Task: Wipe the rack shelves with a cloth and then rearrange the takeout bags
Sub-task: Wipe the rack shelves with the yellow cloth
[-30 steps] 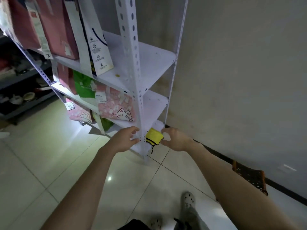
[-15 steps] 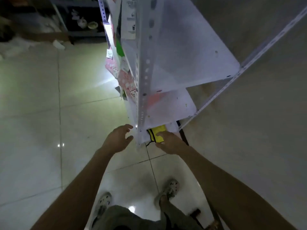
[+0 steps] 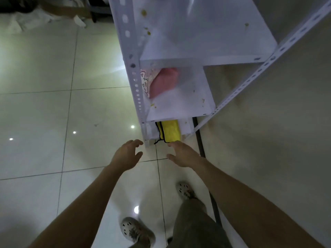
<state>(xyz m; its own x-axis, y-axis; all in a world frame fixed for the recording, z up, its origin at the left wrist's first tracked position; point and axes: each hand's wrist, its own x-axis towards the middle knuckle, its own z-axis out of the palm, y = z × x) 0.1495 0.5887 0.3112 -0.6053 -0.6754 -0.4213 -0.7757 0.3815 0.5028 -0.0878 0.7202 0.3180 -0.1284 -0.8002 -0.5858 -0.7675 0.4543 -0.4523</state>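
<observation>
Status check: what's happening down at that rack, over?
Left hand open, empty, beside rack post. Right hand open, at yellow cloth edge, bottom shelf. Pink takeout bag one shelf up, clear of both.

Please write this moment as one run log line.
left hand: open, by rack post; right hand: open, at yellow cloth edge; cloth: on bottom shelf

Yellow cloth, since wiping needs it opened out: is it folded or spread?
Folded: the yellow cloth lies as a narrow, compact bundle on the bottom shelf, not flattened out.
</observation>
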